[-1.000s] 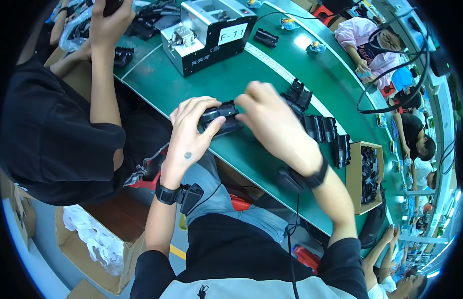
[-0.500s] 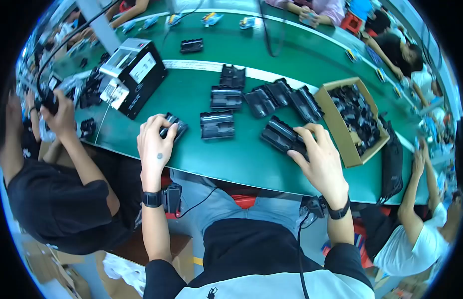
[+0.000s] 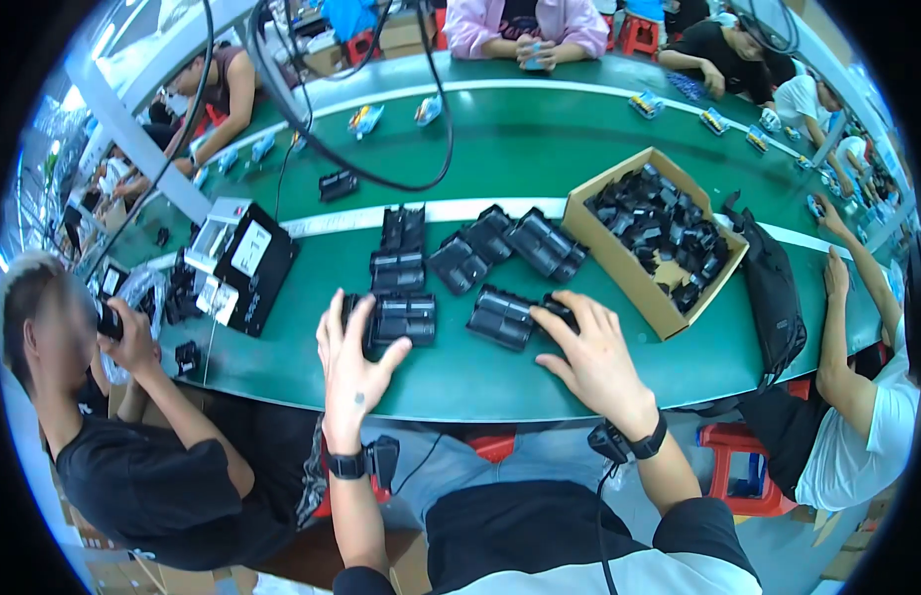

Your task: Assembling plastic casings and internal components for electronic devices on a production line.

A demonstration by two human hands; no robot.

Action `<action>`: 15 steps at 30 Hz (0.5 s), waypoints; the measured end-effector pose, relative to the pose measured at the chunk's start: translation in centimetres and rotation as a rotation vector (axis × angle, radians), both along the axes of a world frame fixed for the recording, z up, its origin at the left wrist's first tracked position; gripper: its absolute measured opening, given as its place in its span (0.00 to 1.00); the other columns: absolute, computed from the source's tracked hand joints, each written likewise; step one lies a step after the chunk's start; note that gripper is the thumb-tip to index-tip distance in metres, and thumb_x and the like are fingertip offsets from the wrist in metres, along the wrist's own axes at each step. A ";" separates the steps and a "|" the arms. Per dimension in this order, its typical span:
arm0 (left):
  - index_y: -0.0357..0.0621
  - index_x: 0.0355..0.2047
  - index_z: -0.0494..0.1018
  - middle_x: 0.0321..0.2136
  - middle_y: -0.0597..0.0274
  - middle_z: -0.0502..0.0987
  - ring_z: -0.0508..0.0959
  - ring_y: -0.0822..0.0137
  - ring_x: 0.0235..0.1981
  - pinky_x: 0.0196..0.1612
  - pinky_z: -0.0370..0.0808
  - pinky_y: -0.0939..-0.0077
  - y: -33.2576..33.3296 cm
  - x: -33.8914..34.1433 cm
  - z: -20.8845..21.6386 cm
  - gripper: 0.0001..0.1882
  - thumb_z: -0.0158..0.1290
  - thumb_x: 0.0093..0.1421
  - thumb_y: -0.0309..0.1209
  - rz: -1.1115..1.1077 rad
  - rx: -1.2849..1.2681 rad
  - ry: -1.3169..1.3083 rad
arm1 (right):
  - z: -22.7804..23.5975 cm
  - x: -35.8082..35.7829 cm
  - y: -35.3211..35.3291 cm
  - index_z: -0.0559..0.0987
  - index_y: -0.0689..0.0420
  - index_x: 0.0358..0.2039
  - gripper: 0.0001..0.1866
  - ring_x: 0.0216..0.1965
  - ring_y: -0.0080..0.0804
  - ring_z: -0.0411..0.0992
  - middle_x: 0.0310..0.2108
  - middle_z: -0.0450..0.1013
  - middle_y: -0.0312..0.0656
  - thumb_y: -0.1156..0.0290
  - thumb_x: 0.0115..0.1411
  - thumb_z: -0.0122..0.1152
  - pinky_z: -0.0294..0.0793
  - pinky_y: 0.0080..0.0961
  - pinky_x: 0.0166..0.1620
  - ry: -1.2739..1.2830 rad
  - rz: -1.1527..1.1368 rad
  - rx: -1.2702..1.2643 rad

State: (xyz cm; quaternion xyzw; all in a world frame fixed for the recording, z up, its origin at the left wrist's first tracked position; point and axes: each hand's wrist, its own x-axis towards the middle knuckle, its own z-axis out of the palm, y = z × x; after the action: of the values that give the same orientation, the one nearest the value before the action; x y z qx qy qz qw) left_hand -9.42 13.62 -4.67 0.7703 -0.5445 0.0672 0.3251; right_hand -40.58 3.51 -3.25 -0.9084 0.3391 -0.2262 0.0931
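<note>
My left hand (image 3: pixel 357 375) is open, fingers and thumb spread, at the left side of a black plastic housing (image 3: pixel 406 319). A dark piece shows between its fingers; whether it is part of that housing I cannot tell. My right hand (image 3: pixel 604 362) is open too, its fingertips resting at the right end of another black housing (image 3: pixel 502 317), over a dark part (image 3: pixel 563 309) they partly hide. The thumb stands apart above the green tabletop. Beyond my hands lie several more ribbed black housings, among them one at the back (image 3: pixel 403 228) and one on the right (image 3: pixel 547 244).
A cardboard box (image 3: pixel 619 288) full of small black parts stands at right, beside a black pouch (image 3: pixel 775 297). To the left is a black machine (image 3: pixel 244 266). One housing (image 3: pixel 338 185) lies beyond the white strip. Co-workers sit around; a cable loop (image 3: pixel 436 149) hangs overhead.
The view has swung, shifting the scene. My left hand has moved right, beside a housing, and its fingers have spread. My right hand's fingers have opened wider, staying by its housing.
</note>
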 end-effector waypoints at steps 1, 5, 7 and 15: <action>0.44 0.59 0.78 0.68 0.46 0.68 0.70 0.45 0.67 0.71 0.64 0.56 0.5 -0.2 0.3 0.24 0.64 0.64 0.36 -0.028 0.079 -0.043 | -0.2 -0.1 0.1 0.75 0.49 0.65 0.33 0.66 0.52 0.65 0.63 0.66 0.51 0.69 0.58 0.73 0.65 0.46 0.66 -0.011 -0.010 -0.019; 0.42 0.54 0.81 0.67 0.47 0.71 0.73 0.46 0.65 0.68 0.68 0.57 0.8 1.6 -1.3 0.21 0.66 0.61 0.33 -0.086 -0.032 0.118 | -0.9 0.2 0.0 0.76 0.49 0.64 0.31 0.66 0.52 0.65 0.63 0.67 0.50 0.75 0.59 0.70 0.65 0.45 0.65 -0.097 -0.004 -0.020; 0.42 0.51 0.82 0.65 0.48 0.72 0.73 0.46 0.64 0.67 0.69 0.56 0.8 1.2 -1.3 0.19 0.66 0.60 0.32 -0.075 -0.054 0.168 | -1.3 0.1 0.3 0.77 0.49 0.63 0.30 0.65 0.52 0.66 0.63 0.67 0.50 0.78 0.59 0.69 0.65 0.45 0.64 -0.127 -0.031 -0.016; 0.39 0.48 0.81 0.56 0.50 0.79 0.79 0.49 0.57 0.61 0.76 0.60 1.0 -0.4 1.4 0.16 0.65 0.58 0.25 0.015 -0.315 0.227 | 0.4 0.1 1.0 0.78 0.48 0.63 0.31 0.64 0.51 0.66 0.62 0.68 0.50 0.79 0.59 0.69 0.65 0.45 0.65 -0.224 -0.047 0.035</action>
State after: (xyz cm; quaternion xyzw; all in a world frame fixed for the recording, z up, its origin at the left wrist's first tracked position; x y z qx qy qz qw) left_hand -9.86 14.62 -3.27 0.7165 -0.4815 0.0668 0.5003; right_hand -40.47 4.49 -2.84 -0.8674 0.3517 -0.3225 0.1410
